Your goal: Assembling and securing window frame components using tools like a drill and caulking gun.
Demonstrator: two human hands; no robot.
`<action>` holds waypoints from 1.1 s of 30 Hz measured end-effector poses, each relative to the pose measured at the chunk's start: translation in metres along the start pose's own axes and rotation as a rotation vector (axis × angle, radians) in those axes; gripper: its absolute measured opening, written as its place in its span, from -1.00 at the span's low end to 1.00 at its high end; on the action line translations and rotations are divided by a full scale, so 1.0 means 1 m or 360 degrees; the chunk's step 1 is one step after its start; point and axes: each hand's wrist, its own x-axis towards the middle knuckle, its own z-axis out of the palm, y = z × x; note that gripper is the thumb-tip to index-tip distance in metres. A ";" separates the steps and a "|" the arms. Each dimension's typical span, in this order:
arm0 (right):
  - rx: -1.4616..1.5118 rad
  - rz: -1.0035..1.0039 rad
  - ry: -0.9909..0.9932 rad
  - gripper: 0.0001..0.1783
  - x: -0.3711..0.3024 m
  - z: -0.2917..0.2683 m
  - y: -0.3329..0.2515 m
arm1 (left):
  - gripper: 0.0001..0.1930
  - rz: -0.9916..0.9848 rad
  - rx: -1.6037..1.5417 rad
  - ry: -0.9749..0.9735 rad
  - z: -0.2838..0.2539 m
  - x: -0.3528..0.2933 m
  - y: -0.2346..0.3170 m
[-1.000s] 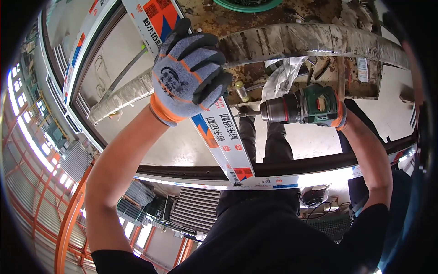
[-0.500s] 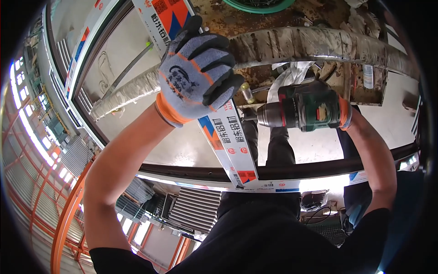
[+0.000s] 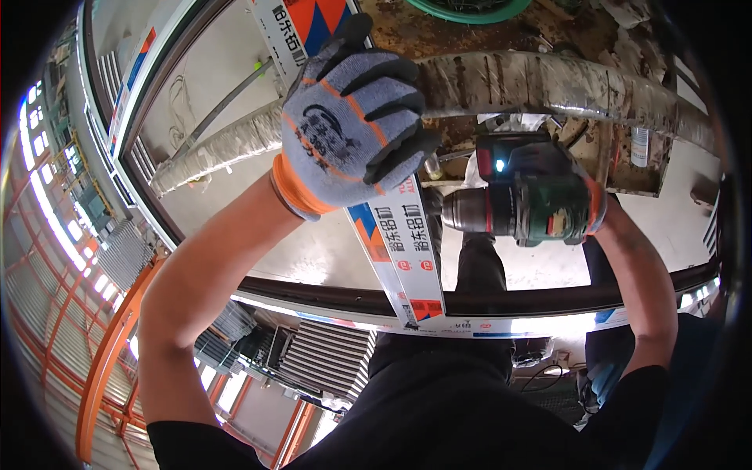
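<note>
My left hand point(image 3: 348, 129), in a grey knit glove with orange stripes and black fingertips, is closed over a film-wrapped metal profile bar point(image 3: 407, 247). The bar runs slantwise across a dark frame, passing under the glove. My right hand point(image 3: 589, 196), gloved with an orange cuff, grips a green and black cordless drill point(image 3: 540, 207). The drill lies level, its metal chuck pointing left at the bar's right side. A small light on the drill glows. The bit's tip and the spot it meets are hard to make out.
A padded, plastic-wrapped crossbeam point(image 3: 540, 82) passes beneath the frame. Beyond it a rusty bench top point(image 3: 407, 35) carries a green basin point(image 3: 474, 9) and a spray can point(image 3: 640, 147). The frame's dark near rail point(image 3: 329, 294) runs before my body. Stacked ribbed profiles point(image 3: 325, 356) lie lower left.
The light on the drill has come on. My left hand, the bar and the drill's chuck sit slightly differently in the picture, with both grips kept.
</note>
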 end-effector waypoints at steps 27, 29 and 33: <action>-0.1006 0.0514 0.0963 -0.52 -0.141 0.058 -0.174 | -0.69 -0.0116 0.0517 -0.0482 -0.014 0.009 0.021; -0.1199 0.0515 0.0963 -0.65 -0.151 0.078 -0.172 | -0.69 -0.0400 0.0254 -0.0623 -0.016 0.059 0.042; -0.1381 0.0517 0.0900 -0.65 -0.139 0.086 -0.166 | -0.68 -0.0648 0.0260 -0.0922 0.020 0.150 0.023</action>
